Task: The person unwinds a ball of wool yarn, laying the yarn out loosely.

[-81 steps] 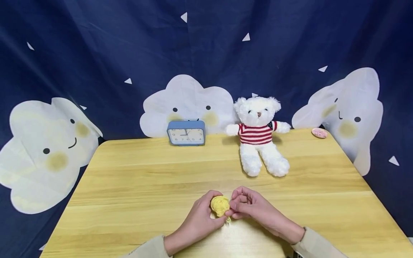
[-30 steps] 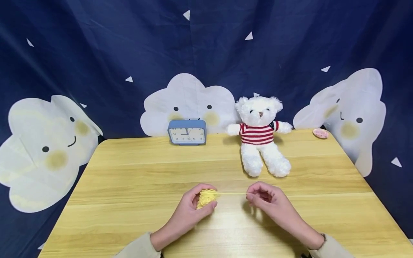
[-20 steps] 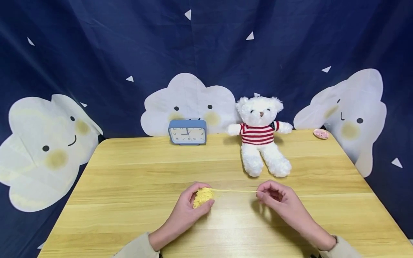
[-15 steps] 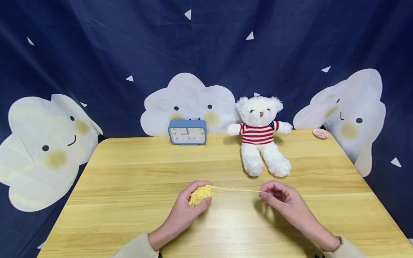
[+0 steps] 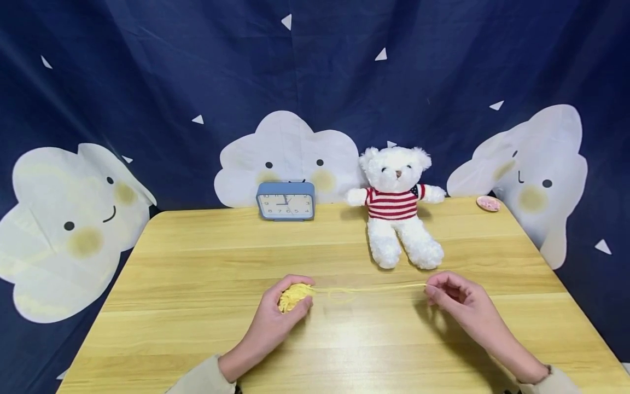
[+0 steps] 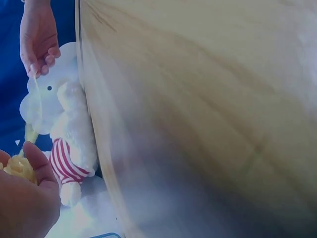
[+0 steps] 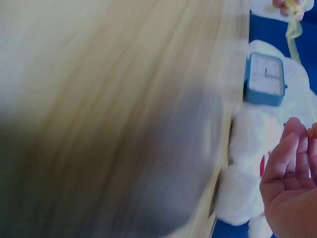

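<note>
My left hand [image 5: 273, 314] grips a small ball of yellow yarn [image 5: 293, 296] between thumb and fingers, over the near middle of the table. From the ball a yellow strand [image 5: 389, 288] runs right, with a slack loop hanging close to the ball. Its far end is pinched between the thumb and fingertips of my right hand [image 5: 470, 306]. In the left wrist view the yarn ball [image 6: 20, 168] sits between thumb and fingers, partly hidden by the hand. The right wrist view shows my right hand [image 7: 292, 173] with its fingers bent toward the thumb.
On the wooden table [image 5: 197, 262], a blue alarm clock [image 5: 285, 201] stands at the back. A white teddy bear [image 5: 397, 208] in a striped sweater sits right of it. A small pink oval item [image 5: 488, 203] lies at the back right corner. A dark blue cloud-print curtain [image 5: 315, 65] hangs behind.
My hands, close together at first, have drawn apart: the right hand moved right, the left hand with the ball moved left. The yarn strand between them has grown longer and now sags into a loop.
</note>
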